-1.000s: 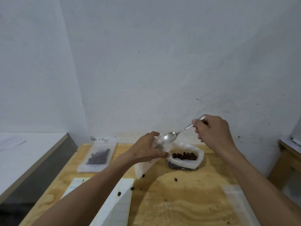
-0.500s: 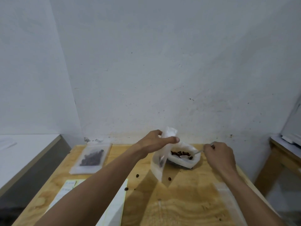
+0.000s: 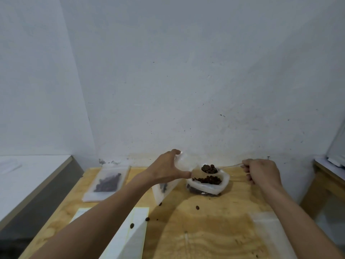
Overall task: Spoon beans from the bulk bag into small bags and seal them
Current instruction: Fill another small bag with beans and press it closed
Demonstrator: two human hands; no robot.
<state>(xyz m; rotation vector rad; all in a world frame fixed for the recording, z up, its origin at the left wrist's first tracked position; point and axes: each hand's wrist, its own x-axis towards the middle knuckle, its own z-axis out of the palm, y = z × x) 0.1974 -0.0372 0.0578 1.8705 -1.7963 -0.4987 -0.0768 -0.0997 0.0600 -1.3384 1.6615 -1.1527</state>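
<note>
The bulk bag (image 3: pixel 207 187) of dark beans stands open at the back of the wooden table (image 3: pixel 214 230). My right hand (image 3: pixel 262 171) grips a metal spoon (image 3: pixel 210 169) by its handle; the bowl is heaped with beans and hovers just above the bulk bag. My left hand (image 3: pixel 167 170) holds the mouth of a small clear bag (image 3: pixel 164 189), which stands on the table left of the bulk bag with a few beans inside. The spoon bowl is a short way right of the small bag's mouth.
A flat small bag with beans (image 3: pixel 107 183) lies at the back left. White sheets (image 3: pixel 128 234) lie at the front left, and clear plastic (image 3: pixel 270 230) at the front right. Loose beans (image 3: pixel 147 219) are scattered mid-table. A white counter (image 3: pixel 28 176) stands left, another table (image 3: pixel 328 171) right.
The spoon, empty above the small bag a second ago, dipped into the bulk bag and now rises loaded with beans. My left hand kept hold of the small bag, which shifted slightly.
</note>
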